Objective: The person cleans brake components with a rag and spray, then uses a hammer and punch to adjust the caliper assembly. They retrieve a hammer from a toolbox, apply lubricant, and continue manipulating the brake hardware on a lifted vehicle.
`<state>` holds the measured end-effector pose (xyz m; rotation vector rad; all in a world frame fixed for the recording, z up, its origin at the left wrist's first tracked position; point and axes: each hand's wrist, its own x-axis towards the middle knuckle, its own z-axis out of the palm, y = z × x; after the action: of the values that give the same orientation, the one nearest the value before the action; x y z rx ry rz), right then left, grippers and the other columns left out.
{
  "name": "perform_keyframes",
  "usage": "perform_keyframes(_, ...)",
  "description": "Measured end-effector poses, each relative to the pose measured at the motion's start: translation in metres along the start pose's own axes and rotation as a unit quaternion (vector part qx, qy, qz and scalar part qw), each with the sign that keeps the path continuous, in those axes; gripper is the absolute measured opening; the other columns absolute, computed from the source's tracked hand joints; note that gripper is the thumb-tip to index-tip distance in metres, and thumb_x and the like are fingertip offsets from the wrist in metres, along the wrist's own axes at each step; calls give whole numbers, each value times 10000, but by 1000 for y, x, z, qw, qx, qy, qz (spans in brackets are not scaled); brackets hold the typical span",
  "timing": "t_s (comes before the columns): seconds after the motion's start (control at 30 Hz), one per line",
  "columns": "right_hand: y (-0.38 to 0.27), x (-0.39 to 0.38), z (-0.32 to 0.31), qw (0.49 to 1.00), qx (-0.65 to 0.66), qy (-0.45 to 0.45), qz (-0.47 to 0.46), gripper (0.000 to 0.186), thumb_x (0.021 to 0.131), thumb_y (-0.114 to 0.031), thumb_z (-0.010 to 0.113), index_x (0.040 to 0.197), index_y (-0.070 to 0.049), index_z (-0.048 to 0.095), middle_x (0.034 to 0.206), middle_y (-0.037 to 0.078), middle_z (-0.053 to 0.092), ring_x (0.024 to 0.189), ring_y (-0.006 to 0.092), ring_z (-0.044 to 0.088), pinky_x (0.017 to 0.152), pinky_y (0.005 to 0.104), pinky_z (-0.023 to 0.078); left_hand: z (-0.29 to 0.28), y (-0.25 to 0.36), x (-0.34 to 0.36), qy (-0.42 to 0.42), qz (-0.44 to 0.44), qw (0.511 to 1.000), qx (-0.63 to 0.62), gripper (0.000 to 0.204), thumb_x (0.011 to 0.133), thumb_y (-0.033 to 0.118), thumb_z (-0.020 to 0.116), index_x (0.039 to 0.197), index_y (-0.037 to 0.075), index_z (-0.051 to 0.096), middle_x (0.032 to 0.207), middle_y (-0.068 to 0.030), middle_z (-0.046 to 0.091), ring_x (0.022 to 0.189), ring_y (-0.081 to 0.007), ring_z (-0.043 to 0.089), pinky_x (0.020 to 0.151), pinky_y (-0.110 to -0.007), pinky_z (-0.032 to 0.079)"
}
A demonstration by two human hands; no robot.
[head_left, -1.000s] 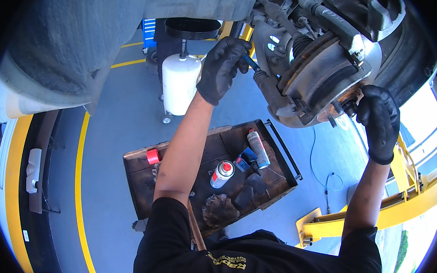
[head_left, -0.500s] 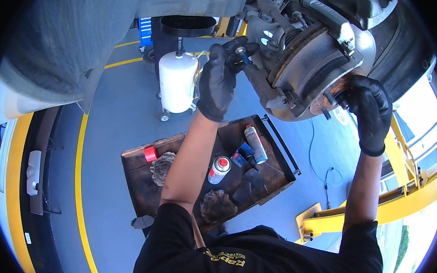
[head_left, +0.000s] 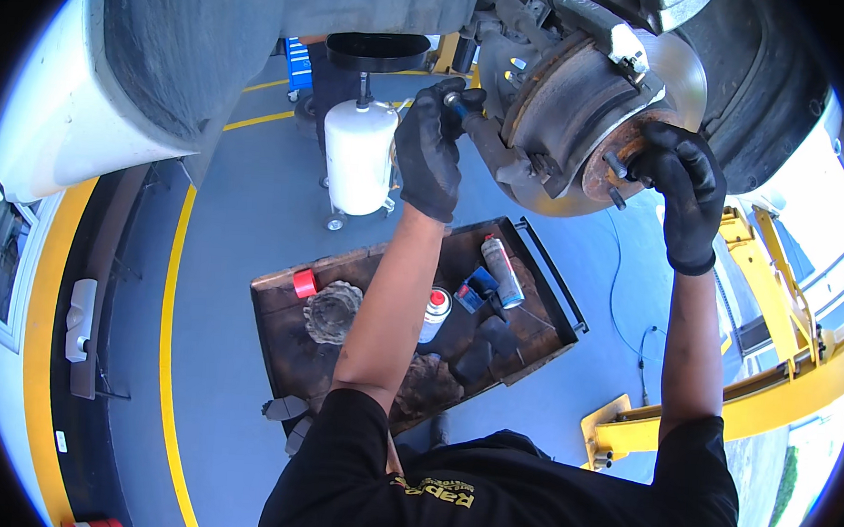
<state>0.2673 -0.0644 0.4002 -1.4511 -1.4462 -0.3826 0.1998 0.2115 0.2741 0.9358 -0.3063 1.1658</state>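
Observation:
A brake disc (head_left: 555, 99) hangs at the upper right, with a rusty hub (head_left: 600, 177) and protruding wheel studs (head_left: 618, 166). My left hand (head_left: 430, 154), in a black glove, is closed beside the caliper bracket (head_left: 493, 148). Between its fingers shows a small bolt (head_left: 454, 101) with a round metal head and a blue part, at the bracket's end. My right hand (head_left: 682, 186), also gloved, has its fingers curled against the hub's face by the studs. Its fingertips are partly hidden.
Below my arms stands a dark tray cart (head_left: 397, 377) with spray cans (head_left: 503, 268), a red cap (head_left: 304, 283) and a blue box (head_left: 476, 290). A white tank (head_left: 359, 155) with a black pan stands behind. A yellow lift arm (head_left: 720, 413) lies at right; the fender (head_left: 76, 121) hangs at left.
The view has shifted, so the disc sits further left and the cart further right. Both hands keep to the same places on the brake parts, with the right fingers curled slightly differently.

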Motion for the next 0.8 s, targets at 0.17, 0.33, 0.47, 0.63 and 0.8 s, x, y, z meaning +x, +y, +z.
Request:
perform_keyframes(0.17,4,0,2,1000,3,4,-13,266,1029,-56,536,1227,46,682,956,94,704,841,160,686,784,302,557,-7,21,8,-58,33,966,251,438,1108,325,418,1184,-1,699,959,-94,723,809,-148,674,708,-277,502)
perform_keyframes(0.33,8,0,0,999,4,5,-31,276,1030,-63,517,1222,43,684,974,110,719,816,172,694,768,308,566,-15,37,16,-107,-26,967,231,376,1103,249,446,1169,-13,708,814,-68,673,752,-118,634,728,-278,522)
perform_keyframes(0.47,16,-3,2,998,-9,21,-56,273,1036,-78,519,1216,47,681,1039,119,733,805,172,692,756,308,570,-15,27,11,-93,22,970,222,396,1111,291,449,1149,-7,706,790,-42,642,695,-110,586,675,-266,481)
perform_keyframes(0.63,25,-4,4,985,-99,42,-136,269,1052,-118,514,1200,30,682,1072,130,737,785,171,692,739,310,572,-16,9,10,-105,-111,987,51,404,1122,340,431,1273,25,635,980,-71,665,801,-117,594,699,-251,456)
perform_keyframes(0.8,29,-6,-2,990,-59,14,-130,286,1060,-141,493,1219,18,669,1132,155,729,827,193,715,766,332,590,-11,-20,9,-113,-73,978,-158,406,1119,394,427,1188,27,587,978,-55,610,832,-111,562,733,-245,461)
